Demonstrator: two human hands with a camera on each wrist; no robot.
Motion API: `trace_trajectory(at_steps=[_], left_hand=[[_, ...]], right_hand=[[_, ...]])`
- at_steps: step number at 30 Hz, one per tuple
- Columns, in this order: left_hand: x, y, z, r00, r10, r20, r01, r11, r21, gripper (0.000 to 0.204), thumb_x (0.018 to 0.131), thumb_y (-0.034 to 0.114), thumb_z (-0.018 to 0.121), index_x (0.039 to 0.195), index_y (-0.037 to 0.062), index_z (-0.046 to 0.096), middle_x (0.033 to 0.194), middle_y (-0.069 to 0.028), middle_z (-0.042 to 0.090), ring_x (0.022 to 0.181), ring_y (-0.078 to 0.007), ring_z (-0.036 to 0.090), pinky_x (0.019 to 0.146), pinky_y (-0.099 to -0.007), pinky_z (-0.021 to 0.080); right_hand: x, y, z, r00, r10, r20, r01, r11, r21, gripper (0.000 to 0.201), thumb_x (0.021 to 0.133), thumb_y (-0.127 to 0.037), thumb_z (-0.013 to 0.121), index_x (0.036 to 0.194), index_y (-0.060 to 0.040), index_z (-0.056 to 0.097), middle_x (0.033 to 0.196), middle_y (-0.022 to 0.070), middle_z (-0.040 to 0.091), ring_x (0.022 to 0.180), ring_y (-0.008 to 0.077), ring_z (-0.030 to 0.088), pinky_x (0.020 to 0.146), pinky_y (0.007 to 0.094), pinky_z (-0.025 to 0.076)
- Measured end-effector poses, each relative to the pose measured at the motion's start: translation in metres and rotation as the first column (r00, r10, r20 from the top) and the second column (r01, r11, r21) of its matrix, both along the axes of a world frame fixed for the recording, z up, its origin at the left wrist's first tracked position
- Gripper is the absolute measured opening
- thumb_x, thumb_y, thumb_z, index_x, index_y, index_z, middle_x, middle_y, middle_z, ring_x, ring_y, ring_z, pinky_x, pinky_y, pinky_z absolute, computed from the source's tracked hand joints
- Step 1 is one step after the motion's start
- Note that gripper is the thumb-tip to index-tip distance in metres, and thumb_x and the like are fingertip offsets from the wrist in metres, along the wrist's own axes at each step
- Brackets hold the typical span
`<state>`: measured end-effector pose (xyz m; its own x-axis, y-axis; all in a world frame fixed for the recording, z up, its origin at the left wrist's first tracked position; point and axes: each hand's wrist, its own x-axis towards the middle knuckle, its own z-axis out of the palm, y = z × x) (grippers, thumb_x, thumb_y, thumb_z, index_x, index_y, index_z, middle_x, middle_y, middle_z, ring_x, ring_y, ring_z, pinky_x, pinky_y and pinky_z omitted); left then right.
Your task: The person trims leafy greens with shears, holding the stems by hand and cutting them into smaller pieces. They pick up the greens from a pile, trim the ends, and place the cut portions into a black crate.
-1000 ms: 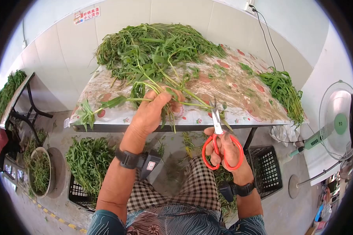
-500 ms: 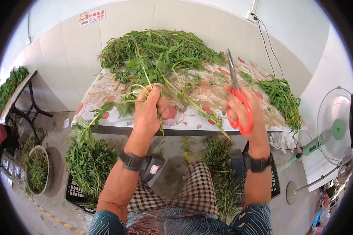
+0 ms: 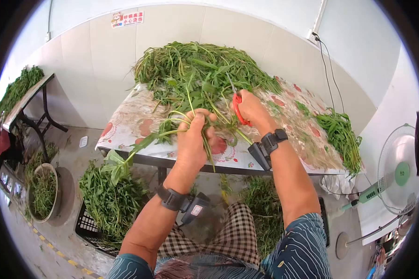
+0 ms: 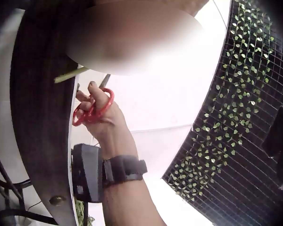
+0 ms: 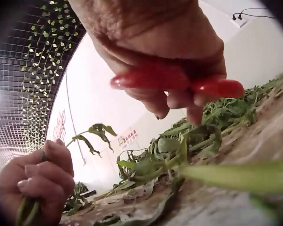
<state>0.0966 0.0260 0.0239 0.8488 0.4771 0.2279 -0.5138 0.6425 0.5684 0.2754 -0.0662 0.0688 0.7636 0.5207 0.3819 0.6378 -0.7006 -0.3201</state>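
The left hand (image 3: 193, 139) grips several green stems (image 3: 171, 132) over the table's front edge, their leafy end hanging to the left. In the right hand (image 3: 253, 111) are red-handled scissors (image 3: 238, 109), blades pointing up toward the leaf pile (image 3: 205, 69). The right wrist view shows the right hand's fingers curled at the red handles (image 5: 155, 77) above loose stems, with the left hand (image 5: 40, 183) at the lower left. A thick stem (image 3: 243, 136) lies below the right hand. The left wrist view shows the right hand (image 4: 101, 106) with the scissors.
More cut greens (image 3: 341, 139) hang over the table's right end. Below stand a black crate (image 3: 89, 228) of greens, a round tub (image 3: 57, 204) at the left and a fan (image 3: 400, 172) at the right. A second table (image 3: 30, 98) is at the far left.
The right hand, with the scissors, has swung out from the stems at the front edge, then up and inward over the table. The left hand still holds its stems, now slightly farther right in view.
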Motion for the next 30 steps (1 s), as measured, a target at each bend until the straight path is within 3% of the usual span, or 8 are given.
trace_trajectory(at_steps=[3,6,13,19,22,25,28,30], left_hand=[[0.0,-0.001,0.001,1.0,0.009,0.008,-0.009,1.0,0.001,0.012,0.093,0.013,0.043,0.094,0.0047,0.052,0.097,-0.0104,0.058,0.058,-0.0121,0.049,0.046,-0.0246,0.041],[0.004,0.0,-0.001,0.998,0.047,-0.032,-0.047,0.999,0.007,0.014,0.093,0.013,0.042,0.095,0.0037,0.052,0.102,-0.0113,0.057,0.06,-0.0132,0.051,0.046,-0.0255,0.043],[0.007,0.004,0.002,0.993,0.1,-0.057,-0.106,0.987,-0.117,0.017,0.092,0.012,0.042,0.105,0.0042,0.049,0.102,-0.0117,0.058,0.061,-0.0143,0.052,0.047,-0.027,0.043],[0.003,0.011,0.0,0.999,-0.001,0.04,0.002,1.0,-0.027,0.019,0.091,0.015,0.046,0.109,0.0061,0.049,0.098,-0.01,0.057,0.064,-0.0134,0.052,0.047,-0.0254,0.041],[0.001,0.02,-0.001,0.998,0.037,0.05,-0.039,0.998,0.047,0.016,0.09,0.015,0.05,0.104,0.0068,0.051,0.094,-0.0078,0.057,0.064,-0.0125,0.051,0.048,-0.0239,0.041],[0.004,0.029,-0.006,0.99,0.116,0.075,-0.119,0.993,0.027,0.013,0.09,0.014,0.052,0.1,0.0066,0.053,0.09,-0.0062,0.056,0.064,-0.0124,0.051,0.048,-0.0231,0.041],[0.001,0.026,-0.006,0.99,0.136,0.048,-0.136,0.991,0.009,0.011,0.091,0.012,0.05,0.097,0.005,0.054,0.09,-0.0073,0.056,0.071,-0.0153,0.056,0.053,-0.0238,0.047],[0.001,0.024,-0.003,0.99,0.135,0.039,-0.136,0.991,0.005,0.011,0.091,0.012,0.049,0.096,0.003,0.054,0.091,-0.0088,0.056,0.076,-0.0182,0.059,0.06,-0.0249,0.051]], right_hand=[[-0.002,-0.005,0.005,0.869,0.272,-0.413,-0.171,0.948,0.267,0.036,0.074,-0.012,0.063,0.104,0.0012,0.05,0.074,0.0144,0.061,0.06,0.0225,0.059,0.054,0.0329,0.046],[-0.027,-0.01,0.018,0.69,0.456,-0.563,-0.135,0.844,0.519,0.035,0.073,-0.006,0.062,0.105,0.001,0.05,0.065,0.0062,0.054,0.049,0.012,0.05,0.042,0.0266,0.04],[-0.072,-0.02,0.029,0.599,0.604,-0.525,-0.353,0.788,0.505,0.04,0.078,-0.013,0.064,0.112,0.0005,0.046,0.07,0.0005,0.051,0.052,0.0074,0.047,0.047,0.0219,0.039],[-0.095,-0.028,0.034,0.596,0.592,-0.543,-0.447,0.806,0.388,0.041,0.077,-0.007,0.058,0.115,0.0019,0.048,0.072,0.0004,0.056,0.056,0.0059,0.047,0.049,0.0213,0.037],[-0.085,-0.032,0.023,0.635,0.588,-0.502,-0.418,0.807,0.418,0.041,0.077,-0.008,0.058,0.116,0.0007,0.048,0.078,0.0021,0.057,0.058,0.0067,0.049,0.05,0.0208,0.039],[-0.094,-0.053,0.03,0.54,0.673,-0.506,-0.282,0.711,0.644,0.047,0.081,-0.016,0.061,0.121,-0.0012,0.043,0.093,0.007,0.058,0.072,0.0111,0.055,0.06,0.0228,0.045],[-0.134,-0.075,0.042,0.329,0.829,-0.453,-0.092,0.505,0.858,0.061,0.083,-0.041,0.06,0.127,-0.0066,0.037,0.107,0.012,0.055,0.09,0.0181,0.056,0.073,0.028,0.048],[-0.155,-0.092,0.035,0.249,0.878,-0.409,-0.091,0.441,0.893,0.069,0.079,-0.055,0.054,0.127,-0.0075,0.037,0.111,0.0198,0.054,0.095,0.0274,0.056,0.075,0.0373,0.048]])
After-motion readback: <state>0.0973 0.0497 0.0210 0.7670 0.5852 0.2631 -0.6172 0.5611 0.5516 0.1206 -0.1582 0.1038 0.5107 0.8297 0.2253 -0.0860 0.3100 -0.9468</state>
